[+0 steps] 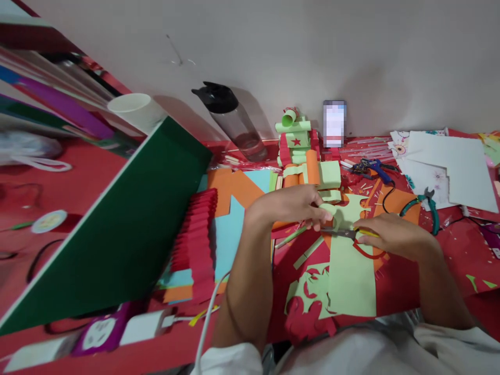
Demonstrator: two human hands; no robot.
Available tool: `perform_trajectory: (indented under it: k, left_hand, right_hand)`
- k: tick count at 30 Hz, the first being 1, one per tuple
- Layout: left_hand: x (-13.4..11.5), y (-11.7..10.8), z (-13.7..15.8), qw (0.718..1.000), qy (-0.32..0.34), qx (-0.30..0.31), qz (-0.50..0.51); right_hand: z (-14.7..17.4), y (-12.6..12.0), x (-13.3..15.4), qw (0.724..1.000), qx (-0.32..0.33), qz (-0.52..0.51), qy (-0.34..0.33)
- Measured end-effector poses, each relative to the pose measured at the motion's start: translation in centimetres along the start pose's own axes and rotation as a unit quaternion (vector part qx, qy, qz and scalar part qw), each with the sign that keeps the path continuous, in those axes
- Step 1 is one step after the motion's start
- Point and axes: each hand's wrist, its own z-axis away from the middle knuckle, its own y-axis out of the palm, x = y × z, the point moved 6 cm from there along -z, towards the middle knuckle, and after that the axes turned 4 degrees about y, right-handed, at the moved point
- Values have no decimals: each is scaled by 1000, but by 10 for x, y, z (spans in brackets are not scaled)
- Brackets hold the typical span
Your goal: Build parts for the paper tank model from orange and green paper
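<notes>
My left hand (302, 208) has its fingers pinched on a small piece of light green paper (328, 209). My right hand (385, 235) grips a pair of scissors (339, 233) by its yellow and red handles. The blades point left, with their tips close to my left fingers. Beneath both hands lies a long light green sheet (351, 284) with rounded notches cut in its upper edge. Light green cut scraps (317, 291) and red scraps (307, 320) lie at its lower left. Just beyond my left hand are orange and green paper rolls (312, 169).
At the back stand a green paper figure (296, 140), a phone (335, 125) and a bottle (244, 125). A blue glue gun (377, 169) and pliers (432, 208) lie right. A dark green board (117, 229) leans at left, beside pleated red paper (199, 245).
</notes>
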Motion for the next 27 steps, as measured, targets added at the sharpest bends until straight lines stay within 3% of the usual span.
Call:
perform_trajectory:
  k: [3,5,9,13,15,19,23,27]
  left_hand:
    - [1,5,-6,999,-4,5,-33]
    - [3,8,-11,999,-20,11,-46]
    - [3,12,-18,996,-45,-15,-71]
    - [7,16,-10,981,-66,-74,-169]
    - [14,15,1,957,-71,-156,-232]
    - [46,24,27,880,-132,-284,-357]
    - [70,45,41,827,-128,-357,-414]
    - [77,58,43,797,-99,-396,-445]
  right_hand:
    - [-6,-17,14,993,-57,-100,-19]
    - [-16,-21,25,968,-84,-229,-56]
    - [-39,-2,34,913,-100,-389,-68]
    - [-50,19,24,873,-97,-474,-59]
    - [-52,21,13,866,-121,-482,-52]
    - [-56,20,-5,872,-162,-460,-32]
    - [-54,15,-7,882,-183,-432,-43]
    - [-52,12,-4,883,-186,-429,-49]
